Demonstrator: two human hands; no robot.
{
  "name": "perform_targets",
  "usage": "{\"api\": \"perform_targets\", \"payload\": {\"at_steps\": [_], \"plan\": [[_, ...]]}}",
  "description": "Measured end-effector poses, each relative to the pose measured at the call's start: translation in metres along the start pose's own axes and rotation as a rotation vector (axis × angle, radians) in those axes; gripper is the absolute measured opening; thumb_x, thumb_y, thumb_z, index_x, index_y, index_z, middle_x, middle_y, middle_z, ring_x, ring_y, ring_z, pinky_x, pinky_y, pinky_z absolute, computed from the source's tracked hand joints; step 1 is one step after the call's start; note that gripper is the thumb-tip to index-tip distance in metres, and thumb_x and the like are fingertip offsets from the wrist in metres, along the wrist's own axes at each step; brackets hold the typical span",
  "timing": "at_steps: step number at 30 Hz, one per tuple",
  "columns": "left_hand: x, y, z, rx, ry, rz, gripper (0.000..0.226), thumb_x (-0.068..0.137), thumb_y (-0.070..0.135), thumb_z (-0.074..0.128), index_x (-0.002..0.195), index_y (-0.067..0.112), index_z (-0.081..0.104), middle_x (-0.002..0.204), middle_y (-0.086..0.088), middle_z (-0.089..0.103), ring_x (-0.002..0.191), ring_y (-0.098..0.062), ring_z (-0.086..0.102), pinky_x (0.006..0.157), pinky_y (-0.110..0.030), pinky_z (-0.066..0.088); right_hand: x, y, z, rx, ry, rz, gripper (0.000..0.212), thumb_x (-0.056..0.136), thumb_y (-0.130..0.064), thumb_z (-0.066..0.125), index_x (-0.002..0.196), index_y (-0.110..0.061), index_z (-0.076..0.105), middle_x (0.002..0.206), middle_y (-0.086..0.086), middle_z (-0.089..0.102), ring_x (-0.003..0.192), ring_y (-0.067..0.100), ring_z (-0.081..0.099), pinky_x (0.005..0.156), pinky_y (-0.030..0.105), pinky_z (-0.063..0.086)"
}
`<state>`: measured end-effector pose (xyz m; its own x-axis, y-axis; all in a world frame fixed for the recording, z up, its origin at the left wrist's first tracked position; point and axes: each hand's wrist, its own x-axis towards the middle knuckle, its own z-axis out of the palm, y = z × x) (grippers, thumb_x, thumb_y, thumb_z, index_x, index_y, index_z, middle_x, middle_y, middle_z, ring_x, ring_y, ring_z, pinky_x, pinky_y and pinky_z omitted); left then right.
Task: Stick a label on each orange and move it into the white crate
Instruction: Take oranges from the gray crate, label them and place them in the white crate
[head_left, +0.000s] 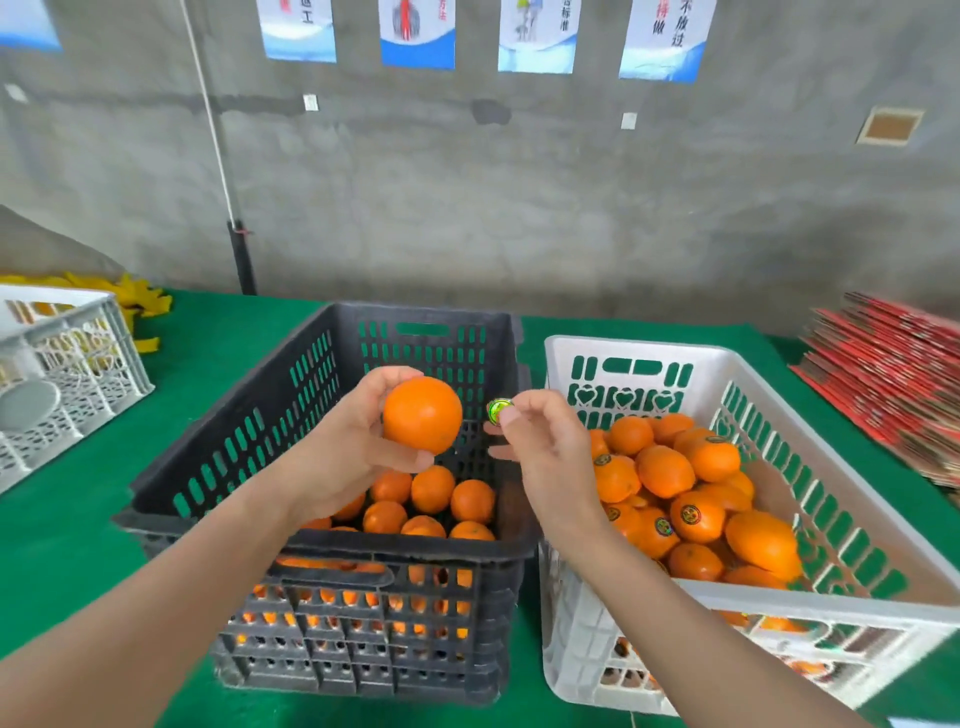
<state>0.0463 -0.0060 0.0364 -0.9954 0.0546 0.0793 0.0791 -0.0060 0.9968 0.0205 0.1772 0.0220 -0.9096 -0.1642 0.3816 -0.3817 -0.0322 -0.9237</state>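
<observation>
Left hand (353, 447) curls round a bare orange (423, 414); right hand (545, 452) pinches a label (500, 409) at its three o'clock. White crate (675, 349) sits half filled; black crate (405, 553) holds plenty more.

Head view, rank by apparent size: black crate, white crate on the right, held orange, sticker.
1. black crate and white crate, too alike to rank.
2. orange, in the left hand.
3. sticker, pinched by the right hand.

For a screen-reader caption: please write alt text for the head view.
A person's left hand holds an orange above a black crate of oranges while the right hand pinches a round label beside it. A white crate of labelled oranges stands to the right.
</observation>
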Motion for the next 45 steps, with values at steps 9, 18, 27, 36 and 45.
{"api": "perform_targets", "payload": {"at_steps": [9, 18, 27, 36, 45], "plan": [[-0.032, 0.004, 0.050, -0.487, -0.126, -0.131, 0.093, 0.048, 0.022, 0.094, 0.132, 0.018, 0.053, 0.116, -0.013, 0.067, 0.093, -0.029, 0.069, 0.064, -0.025, 0.058, -0.042, -0.035, -0.035, 0.333, -0.076, 0.102, 0.014, 0.090, -0.005, 0.055, 0.102, -0.009, 0.053, 0.102, 0.008, 0.069, 0.099, 0.020, 0.066, 0.083, 0.036, 0.056], [-0.046, -0.002, 0.108, -0.509, -0.078, -0.079, 0.054, 0.075, 0.006, 0.066, 0.120, 0.035, 0.062, 0.124, -0.011, 0.062, 0.101, -0.032, 0.067, 0.079, -0.042, 0.057, -0.071, -0.030, -0.077, 0.252, -0.030, 0.094, 0.008, 0.091, -0.006, 0.053, 0.085, -0.004, 0.058, 0.082, 0.002, 0.066, 0.088, 0.018, 0.064, 0.083, 0.034, 0.056], [-0.050, -0.003, 0.137, -0.447, -0.089, -0.072, 0.079, 0.052, -0.012, 0.047, 0.126, 0.017, 0.054, 0.102, -0.013, 0.069, 0.091, -0.028, 0.066, 0.075, -0.036, 0.057, -0.079, -0.035, -0.100, 0.030, -0.098, 0.022, 0.016, 0.088, -0.005, 0.058, 0.075, -0.014, 0.061, 0.077, 0.002, 0.058, 0.084, 0.029, 0.056, 0.082, 0.051, 0.048], [-0.056, 0.000, 0.152, -0.638, -0.023, -0.194, 0.058, 0.072, 0.017, 0.059, 0.129, 0.015, 0.052, 0.115, -0.016, 0.064, 0.097, -0.029, 0.064, 0.090, -0.045, 0.051, -0.081, -0.037, -0.107, -0.025, -0.167, 0.040, 0.013, 0.086, -0.008, 0.060, 0.076, -0.014, 0.064, 0.088, 0.005, 0.060, 0.090, 0.020, 0.058, 0.084, 0.039, 0.050], [-0.055, -0.002, 0.159, -0.590, 0.059, -0.235, 0.061, 0.075, 0.021, 0.055, 0.135, 0.012, 0.046, 0.133, -0.023, 0.054, 0.127, -0.039, 0.047, 0.101, -0.049, 0.042, -0.073, -0.036, -0.111, -0.222, -0.273, -0.060, 0.014, 0.087, -0.013, 0.062, 0.076, -0.021, 0.063, 0.085, -0.008, 0.058, 0.090, 0.006, 0.053, 0.082, 0.025, 0.048]]}}
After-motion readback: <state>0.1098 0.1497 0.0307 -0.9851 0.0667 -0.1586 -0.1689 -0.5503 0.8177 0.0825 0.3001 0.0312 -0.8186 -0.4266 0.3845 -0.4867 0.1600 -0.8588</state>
